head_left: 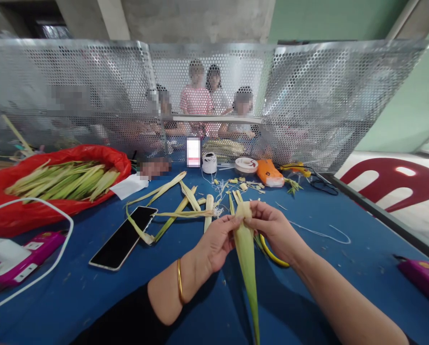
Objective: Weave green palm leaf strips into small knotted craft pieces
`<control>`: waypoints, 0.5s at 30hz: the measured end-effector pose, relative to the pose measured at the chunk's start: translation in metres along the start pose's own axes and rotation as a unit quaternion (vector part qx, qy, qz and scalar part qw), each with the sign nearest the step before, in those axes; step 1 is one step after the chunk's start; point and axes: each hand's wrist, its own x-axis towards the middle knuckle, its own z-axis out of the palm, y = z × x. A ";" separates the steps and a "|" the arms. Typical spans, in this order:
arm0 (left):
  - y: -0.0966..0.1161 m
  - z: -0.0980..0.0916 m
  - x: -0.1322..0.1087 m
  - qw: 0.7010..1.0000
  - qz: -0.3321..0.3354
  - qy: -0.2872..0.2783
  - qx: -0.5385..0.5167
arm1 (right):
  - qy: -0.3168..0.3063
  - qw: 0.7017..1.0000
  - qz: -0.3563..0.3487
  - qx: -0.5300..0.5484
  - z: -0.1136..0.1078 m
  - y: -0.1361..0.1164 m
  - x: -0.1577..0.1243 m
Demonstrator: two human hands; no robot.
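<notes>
Both hands pinch a long pale-green corn husk (246, 256) near its upper end, over the blue table. My left hand (219, 239), with a gold bangle on the wrist, closes on the husk's left side with its thumb on the front. My right hand (272, 227) grips the right edge, thumb and fingers meeting close to the left thumb. The husk's tapered tip hangs down toward me. Part of a yellow curved handle (277, 258) shows below my right hand; what it belongs to is hidden. Loose husk strips (176, 220) lie left of my hands.
A black phone (123, 239) lies at the left. Behind it a red bag (61, 206) holds many husks. A white string spool (209, 164), tape roll (246, 166) and orange packet (270, 172) stand near the perforated metal screen (210, 52). Purple power strips sit at both sides. People are beyond the screen.
</notes>
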 end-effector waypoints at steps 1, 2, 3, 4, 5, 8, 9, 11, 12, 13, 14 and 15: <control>0.000 0.000 0.000 1.000 0.007 -0.001 0.006 | 0.002 1.000 0.000 -0.006 0.000 0.000 0.000; 0.000 0.000 0.000 1.000 0.013 -0.003 0.011 | 0.001 1.000 0.000 -0.012 0.001 0.000 0.000; 0.001 0.000 -0.001 1.000 0.016 -0.005 0.014 | -0.002 1.000 -0.001 -0.018 0.002 0.000 -0.001; 0.001 0.001 -0.001 1.000 0.018 -0.009 0.014 | -0.007 1.000 -0.001 -0.024 0.002 0.000 -0.001; 0.003 0.001 -0.001 1.000 0.017 -0.014 0.013 | -0.014 0.999 -0.001 -0.030 0.003 0.000 -0.002; 0.006 0.001 -0.001 0.999 0.008 -0.032 0.011 | -0.028 0.999 0.000 -0.042 0.006 0.001 -0.003; 0.006 0.001 -0.001 0.999 0.008 -0.032 0.009 | -0.026 0.999 -0.001 -0.045 0.007 0.001 -0.004; 0.006 0.001 0.000 1.000 0.025 -0.009 0.005 | -0.016 0.999 -0.005 -0.048 0.009 0.001 -0.004; 0.006 0.001 0.000 0.999 0.036 0.010 0.003 | -0.012 0.999 -0.007 -0.050 0.009 0.001 -0.004; 0.005 0.000 0.001 0.999 0.045 0.027 0.004 | -0.009 0.999 -0.009 -0.051 0.010 0.001 -0.005; 0.005 0.000 0.001 0.998 0.052 0.039 0.006 | -0.007 0.999 -0.009 -0.052 0.011 0.002 -0.005; 0.004 0.000 0.001 0.997 0.055 0.045 0.010 | -0.003 0.999 -0.010 -0.052 0.011 0.002 -0.005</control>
